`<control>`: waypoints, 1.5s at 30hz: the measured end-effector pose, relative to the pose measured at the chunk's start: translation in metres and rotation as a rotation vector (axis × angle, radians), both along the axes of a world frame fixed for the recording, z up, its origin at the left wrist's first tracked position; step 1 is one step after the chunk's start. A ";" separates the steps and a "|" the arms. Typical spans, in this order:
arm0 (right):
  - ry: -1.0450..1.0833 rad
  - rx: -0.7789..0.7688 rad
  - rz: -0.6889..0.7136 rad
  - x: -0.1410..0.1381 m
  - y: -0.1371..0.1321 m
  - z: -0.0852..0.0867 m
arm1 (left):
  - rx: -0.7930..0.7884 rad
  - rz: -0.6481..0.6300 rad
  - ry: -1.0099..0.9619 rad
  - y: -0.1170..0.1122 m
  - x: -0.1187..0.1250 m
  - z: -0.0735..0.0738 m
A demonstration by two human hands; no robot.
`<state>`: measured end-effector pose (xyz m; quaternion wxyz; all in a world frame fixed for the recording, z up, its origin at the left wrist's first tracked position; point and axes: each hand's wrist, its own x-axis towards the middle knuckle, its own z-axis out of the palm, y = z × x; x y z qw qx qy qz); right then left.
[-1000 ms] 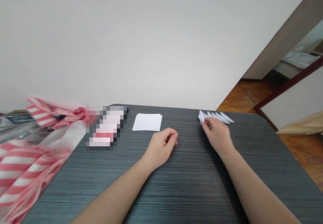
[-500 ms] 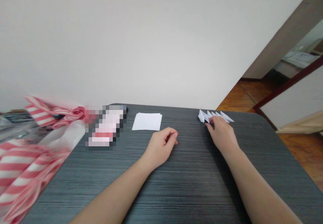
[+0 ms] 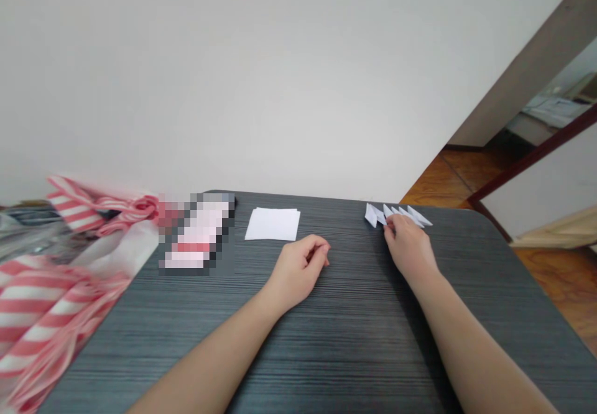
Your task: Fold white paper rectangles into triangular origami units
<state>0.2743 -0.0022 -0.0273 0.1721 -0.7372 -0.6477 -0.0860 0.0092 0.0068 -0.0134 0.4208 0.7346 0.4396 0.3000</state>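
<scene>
My right hand (image 3: 408, 246) reaches to the far right of the dark table (image 3: 326, 339). Its fingertips are bent together and pinch at a row of small folded white paper pieces (image 3: 375, 215), which lie side by side near the back edge. My left hand (image 3: 298, 271) rests on the table in a loose fist with nothing visible in it. It lies just in front of a small stack of white paper squares (image 3: 273, 224).
A red-and-white striped plastic bag (image 3: 46, 302) lies over the table's left edge. A pixelated pink object (image 3: 196, 237) sits beside the paper stack. A white wall stands behind the table, and a wooden floor (image 3: 559, 277) shows on the right.
My right hand has shifted slightly right, from the left end of the folded row into its middle. The leftmost piece now lies free of the fingers. My left hand has stayed still.
</scene>
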 end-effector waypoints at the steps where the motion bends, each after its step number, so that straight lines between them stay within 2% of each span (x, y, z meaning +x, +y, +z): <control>1: 0.000 0.004 0.000 0.000 0.000 0.000 | 0.000 0.000 -0.002 0.000 0.000 0.000; 11: 0.012 0.054 -0.012 0.004 0.002 0.000 | -0.001 0.001 -0.007 0.000 -0.001 0.001; 33: 0.022 0.026 0.040 0.004 0.002 -0.002 | -0.014 0.004 -0.016 0.000 0.000 0.002; 45: -0.011 0.070 -0.004 0.006 0.003 -0.001 | -0.006 0.003 -0.013 0.000 -0.001 0.003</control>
